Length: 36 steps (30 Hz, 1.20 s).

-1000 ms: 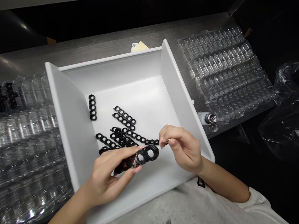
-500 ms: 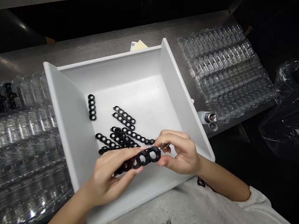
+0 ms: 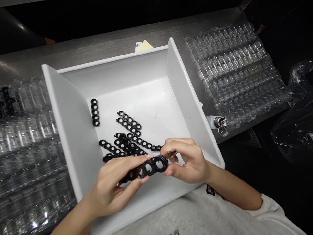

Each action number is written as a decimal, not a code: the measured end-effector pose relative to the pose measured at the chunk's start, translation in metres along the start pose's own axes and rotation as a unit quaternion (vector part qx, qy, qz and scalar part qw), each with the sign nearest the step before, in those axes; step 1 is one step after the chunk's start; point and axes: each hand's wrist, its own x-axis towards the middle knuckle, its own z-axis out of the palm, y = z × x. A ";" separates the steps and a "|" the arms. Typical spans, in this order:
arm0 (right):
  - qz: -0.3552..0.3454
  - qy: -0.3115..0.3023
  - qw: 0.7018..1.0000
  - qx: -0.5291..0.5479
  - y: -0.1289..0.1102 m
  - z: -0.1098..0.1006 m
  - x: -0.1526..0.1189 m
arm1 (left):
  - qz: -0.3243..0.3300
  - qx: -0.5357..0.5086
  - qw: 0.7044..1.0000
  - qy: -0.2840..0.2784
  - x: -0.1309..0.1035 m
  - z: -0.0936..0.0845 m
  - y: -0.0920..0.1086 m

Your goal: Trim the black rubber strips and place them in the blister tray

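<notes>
Between the fingers and thumb of my left hand (image 3: 119,182) is a black ringed strip (image 3: 154,165), held over the near part of a white tray (image 3: 112,61). My right hand (image 3: 187,160) is at the strip's right end, its fingers closed round a thin metal tool (image 3: 172,154), perhaps tweezers, whose tip is by the last ring. More black strips lie in the tray: one upright strip (image 3: 95,112) at the left, a pair (image 3: 129,123) in the middle, and an overlapping pile (image 3: 127,143) just beyond my hands.
Clear plastic trays (image 3: 234,71) are stacked at the right. Others (image 3: 26,140) stand at the left, with black parts (image 3: 8,101) in one. A small bottle with a metal top (image 3: 220,122) is beside the white tray. Yellow paper (image 3: 145,45) lies behind it.
The view has shifted very slightly. The held strip has turned a little at its right end, and the thin metal tool has changed angle slightly. Both hands keep their hold.
</notes>
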 end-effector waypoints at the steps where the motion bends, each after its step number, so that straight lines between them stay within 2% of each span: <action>1: 0.004 -0.002 1.000 0.008 0.000 0.000 0.000 | 0.002 -0.001 1.000 -0.001 0.000 0.000 0.000; 9: 0.029 -0.032 0.997 0.071 0.001 0.001 -0.001 | 0.003 0.010 1.000 0.005 0.000 -0.001 0.002; 12: 0.026 -0.018 0.997 0.074 0.000 0.000 -0.002 | 0.003 0.004 1.000 0.005 0.000 -0.001 0.002; 18: 0.063 0.016 0.997 0.043 -0.005 -0.004 0.000 | 0.009 0.015 1.000 0.002 -0.001 0.001 -0.001; 25: 0.046 0.032 0.996 -0.068 -0.005 -0.004 -0.004 | -0.015 0.062 0.998 0.015 -0.005 0.001 -0.003; 36: 0.075 0.040 0.996 -0.040 -0.009 -0.003 0.000 | -0.007 0.078 0.997 0.015 -0.003 0.002 -0.002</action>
